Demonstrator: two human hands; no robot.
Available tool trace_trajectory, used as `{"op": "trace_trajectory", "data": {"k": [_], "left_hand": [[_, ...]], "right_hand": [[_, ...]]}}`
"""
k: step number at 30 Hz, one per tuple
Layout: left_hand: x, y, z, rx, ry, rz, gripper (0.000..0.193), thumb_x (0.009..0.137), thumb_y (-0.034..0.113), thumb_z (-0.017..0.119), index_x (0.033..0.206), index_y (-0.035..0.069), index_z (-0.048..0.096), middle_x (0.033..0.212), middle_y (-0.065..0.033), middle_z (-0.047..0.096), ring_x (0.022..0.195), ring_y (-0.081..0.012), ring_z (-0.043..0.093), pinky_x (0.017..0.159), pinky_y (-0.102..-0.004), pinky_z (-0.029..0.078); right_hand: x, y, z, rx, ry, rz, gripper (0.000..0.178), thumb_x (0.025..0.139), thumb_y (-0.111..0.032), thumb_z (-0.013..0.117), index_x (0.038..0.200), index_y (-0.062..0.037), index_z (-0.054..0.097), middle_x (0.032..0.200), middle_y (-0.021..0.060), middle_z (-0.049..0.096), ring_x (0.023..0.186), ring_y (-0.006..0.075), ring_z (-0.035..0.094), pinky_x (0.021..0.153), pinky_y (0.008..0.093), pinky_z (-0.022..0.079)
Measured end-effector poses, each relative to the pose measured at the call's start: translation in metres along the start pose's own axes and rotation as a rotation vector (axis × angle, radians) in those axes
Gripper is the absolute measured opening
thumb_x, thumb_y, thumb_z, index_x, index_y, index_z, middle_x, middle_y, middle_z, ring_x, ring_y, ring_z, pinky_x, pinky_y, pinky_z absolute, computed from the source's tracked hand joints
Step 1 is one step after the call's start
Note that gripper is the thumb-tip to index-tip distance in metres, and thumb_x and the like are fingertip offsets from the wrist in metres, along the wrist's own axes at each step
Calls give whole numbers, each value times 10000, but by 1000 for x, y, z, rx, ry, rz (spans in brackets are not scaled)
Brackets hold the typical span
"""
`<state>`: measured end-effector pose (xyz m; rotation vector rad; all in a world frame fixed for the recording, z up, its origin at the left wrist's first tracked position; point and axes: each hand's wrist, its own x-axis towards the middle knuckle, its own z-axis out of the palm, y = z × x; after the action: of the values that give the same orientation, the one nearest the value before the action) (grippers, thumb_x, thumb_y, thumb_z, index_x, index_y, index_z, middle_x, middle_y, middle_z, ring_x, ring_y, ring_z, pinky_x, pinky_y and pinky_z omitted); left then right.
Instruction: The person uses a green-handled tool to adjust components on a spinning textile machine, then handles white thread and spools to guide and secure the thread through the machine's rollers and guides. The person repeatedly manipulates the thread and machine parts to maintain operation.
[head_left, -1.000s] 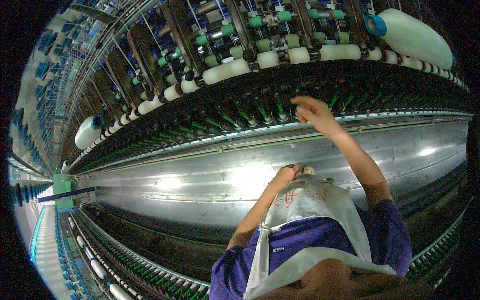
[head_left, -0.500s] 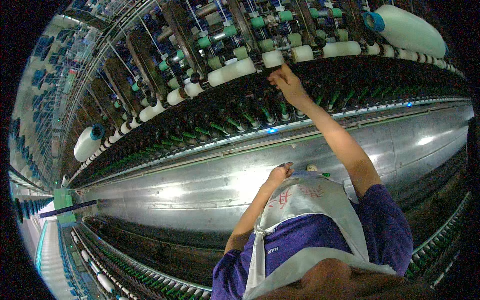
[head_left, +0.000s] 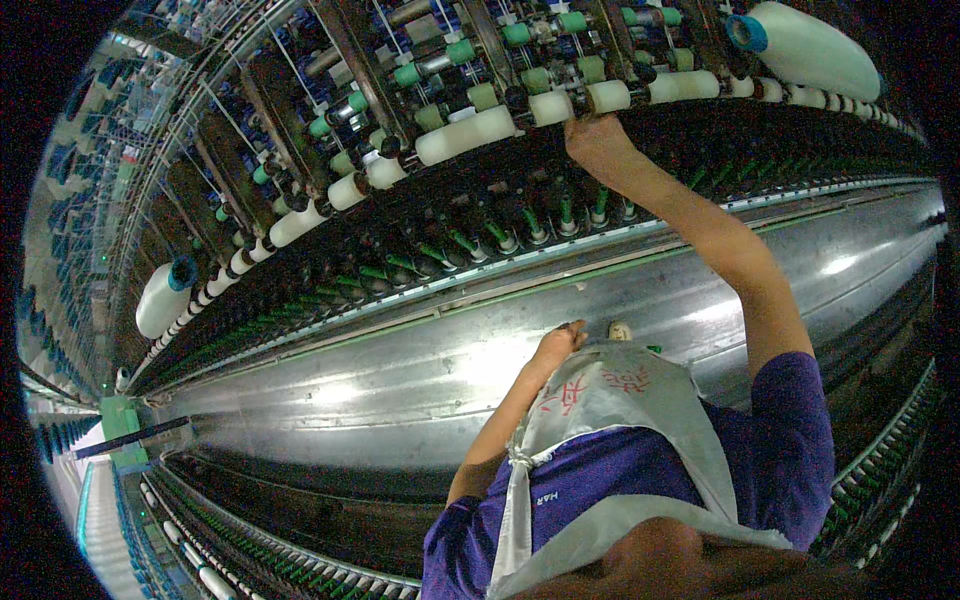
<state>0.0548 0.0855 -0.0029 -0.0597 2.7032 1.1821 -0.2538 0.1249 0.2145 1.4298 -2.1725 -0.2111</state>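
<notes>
At left, white yarn package [head_left: 162, 305] is lying obliquely, blue end facing up-right. White roller [head_left: 549, 108] is sitting in upper row, long axis running along machine, rising slightly rightward. Left hand [head_left: 556, 346] is curling beside apron [head_left: 600, 395]; cannot tell if gripping. Right hand [head_left: 600, 142] is reaching just under roller, fingertips hiding, grip impossible to tell; its forearm is blocking some green spindles [head_left: 567, 212]. Far right, larger yarn package [head_left: 822, 55] is pointing blue end leftward.

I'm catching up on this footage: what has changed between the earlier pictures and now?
The right hand has moved up, away from the green spindles, to the white rollers; whether it holds anything there is hidden. The left hand stays low by the apron, and the big white bobbin remains at upper right.
</notes>
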Motion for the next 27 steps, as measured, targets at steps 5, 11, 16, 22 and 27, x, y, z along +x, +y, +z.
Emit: {"op": "trace_trajectory", "data": {"k": [5,11,16,22,27], "left_hand": [[-2,-1,5,-17,-40,4,381,884,320,487,1179,79,502,863,-215,625,763,-370,612,656,-438,496],[-1,-5,11,-25,-73,-13,396,884,335,484,1187,81,496,874,-220,622,796,-378,606,673,-446,488],[-4,-5,15,-10,-92,-29,401,880,338,492,1187,80,496,878,-217,622,798,-383,603,675,-452,481],[-12,6,11,-88,-79,-30,368,884,326,489,1137,62,524,916,-206,620,813,-388,595,696,-456,474],[-12,19,1,-155,-129,-53,364,884,302,491,1149,53,508,957,-213,612,890,-364,585,746,-449,464]], "right_hand": [[-4,0,6,-130,10,-16,521,700,-84,570,1174,107,470,607,59,615,532,196,605,417,365,473],[-8,-3,-1,-60,-52,-19,550,696,-85,567,1181,141,443,575,48,605,507,183,598,427,350,476],[-2,-6,-20,-102,0,-2,442,684,-73,608,1096,75,540,543,40,571,486,157,569,414,304,451],[-2,15,-78,98,-9,26,341,728,-101,558,1041,35,541,644,76,604,576,244,608,494,361,487],[50,74,-123,-232,223,-95,345,744,-111,592,1077,-36,540,955,125,560,919,257,536,747,406,431]]}}
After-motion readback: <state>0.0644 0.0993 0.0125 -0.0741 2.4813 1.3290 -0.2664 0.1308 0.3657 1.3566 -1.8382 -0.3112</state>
